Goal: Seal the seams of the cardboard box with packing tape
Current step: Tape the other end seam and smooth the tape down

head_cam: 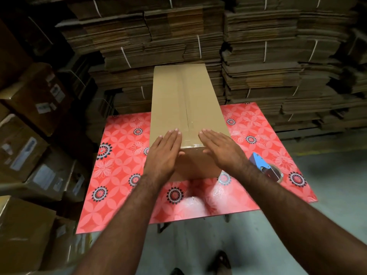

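A long brown cardboard box lies lengthwise on the red flowered table, its flaps closed and a strip of clear tape running along the top centre seam and over the near edge. My left hand rests flat on the box's near left corner, fingers together and pointing away. My right hand lies flat on the near right corner, on the other side of the seam. Neither hand holds anything. A blue tape dispenser with a roll of tape lies on the table to the right of my right forearm.
Tall stacks of flattened, strapped cardboard fill the wall behind the table. Packed cartons with labels are piled at the left. Grey floor lies to the right and in front, with my shoes visible at the bottom.
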{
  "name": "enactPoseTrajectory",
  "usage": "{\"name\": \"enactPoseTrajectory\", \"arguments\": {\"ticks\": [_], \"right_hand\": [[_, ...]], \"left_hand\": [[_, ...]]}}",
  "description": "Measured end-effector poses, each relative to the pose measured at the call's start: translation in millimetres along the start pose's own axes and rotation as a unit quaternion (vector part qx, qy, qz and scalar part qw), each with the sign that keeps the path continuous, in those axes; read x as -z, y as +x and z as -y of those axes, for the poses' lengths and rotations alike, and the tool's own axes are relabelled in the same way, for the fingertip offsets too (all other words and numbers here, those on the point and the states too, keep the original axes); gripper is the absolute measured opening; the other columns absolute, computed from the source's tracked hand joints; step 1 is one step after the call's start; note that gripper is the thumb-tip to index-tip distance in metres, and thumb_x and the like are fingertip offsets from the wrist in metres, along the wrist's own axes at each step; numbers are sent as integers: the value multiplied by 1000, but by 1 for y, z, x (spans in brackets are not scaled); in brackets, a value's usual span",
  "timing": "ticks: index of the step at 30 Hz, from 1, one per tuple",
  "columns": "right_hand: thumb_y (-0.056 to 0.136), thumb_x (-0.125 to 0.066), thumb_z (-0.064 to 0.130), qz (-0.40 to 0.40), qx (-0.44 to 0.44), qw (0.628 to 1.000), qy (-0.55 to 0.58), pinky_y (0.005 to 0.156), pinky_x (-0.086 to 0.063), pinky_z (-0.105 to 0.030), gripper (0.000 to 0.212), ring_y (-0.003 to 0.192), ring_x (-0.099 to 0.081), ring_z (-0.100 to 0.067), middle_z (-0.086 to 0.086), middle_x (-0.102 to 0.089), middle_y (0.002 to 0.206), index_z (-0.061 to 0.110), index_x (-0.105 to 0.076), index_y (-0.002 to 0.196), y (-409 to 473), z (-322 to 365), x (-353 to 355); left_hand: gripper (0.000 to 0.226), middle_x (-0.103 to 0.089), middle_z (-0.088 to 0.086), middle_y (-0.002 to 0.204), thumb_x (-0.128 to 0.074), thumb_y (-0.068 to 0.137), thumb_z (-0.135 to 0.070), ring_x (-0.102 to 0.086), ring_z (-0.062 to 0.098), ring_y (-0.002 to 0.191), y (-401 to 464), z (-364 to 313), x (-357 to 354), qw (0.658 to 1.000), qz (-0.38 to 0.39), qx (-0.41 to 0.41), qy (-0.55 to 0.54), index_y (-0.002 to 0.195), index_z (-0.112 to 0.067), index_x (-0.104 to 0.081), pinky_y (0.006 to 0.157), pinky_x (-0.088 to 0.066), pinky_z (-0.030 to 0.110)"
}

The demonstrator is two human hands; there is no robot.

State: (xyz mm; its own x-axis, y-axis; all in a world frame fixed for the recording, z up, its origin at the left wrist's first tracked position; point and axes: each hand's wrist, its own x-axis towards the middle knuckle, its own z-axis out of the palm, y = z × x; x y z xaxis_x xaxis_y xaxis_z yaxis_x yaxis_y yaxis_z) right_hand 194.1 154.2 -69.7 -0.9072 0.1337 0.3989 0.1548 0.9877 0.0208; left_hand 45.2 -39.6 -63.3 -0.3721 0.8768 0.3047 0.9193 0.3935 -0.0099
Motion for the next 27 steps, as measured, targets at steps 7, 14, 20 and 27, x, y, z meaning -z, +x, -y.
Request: {"name": "enactPoseTrajectory", "arguments": {"ticks": [7, 14, 20, 27], "right_hand": [[89, -40, 20, -9, -91, 995, -26, 118, -28, -44, 58, 138, -46, -34, -22, -49, 147, -4, -50, 141, -11, 61, 1], [91, -22, 12, 32, -147, 982, -116, 116, -32, -51, 61, 142, -39, -35, -23, -42, 152, -3, -42, 146, -41, 21, 10], [94, -25, 14, 18, -167, 976, -136, 121, -20, -51, 59, 145, -33, -37, -26, -38, 153, -7, -37, 148, -25, 33, 7], [90, -29, 16, 47, -127, 986, -102, 118, -28, -50, 61, 143, -38, -33, -21, -42, 152, -2, -43, 146, -37, 23, 11]], "left_hand": [[92, -39, 19, 156, -61, 59, -3, -37, 32, 145, -11, -40, 9, 998, 26, -9, -48, 148, 2, -39, 121, -26, 47], [97, -39, 19, 156, -61, 55, -1, -38, 33, 144, -14, -36, 12, 999, 20, -8, -37, 148, 4, -38, 120, -28, 47], [91, -37, 23, 156, -50, 58, -3, -36, 36, 144, -5, -60, 11, 999, 19, 21, -24, 148, 5, -37, 121, -24, 48], [93, -34, 19, 158, -51, 62, -9, -33, 33, 146, -10, -56, 10, 999, 48, 25, 4, 152, 1, -31, 122, -23, 46]]}}
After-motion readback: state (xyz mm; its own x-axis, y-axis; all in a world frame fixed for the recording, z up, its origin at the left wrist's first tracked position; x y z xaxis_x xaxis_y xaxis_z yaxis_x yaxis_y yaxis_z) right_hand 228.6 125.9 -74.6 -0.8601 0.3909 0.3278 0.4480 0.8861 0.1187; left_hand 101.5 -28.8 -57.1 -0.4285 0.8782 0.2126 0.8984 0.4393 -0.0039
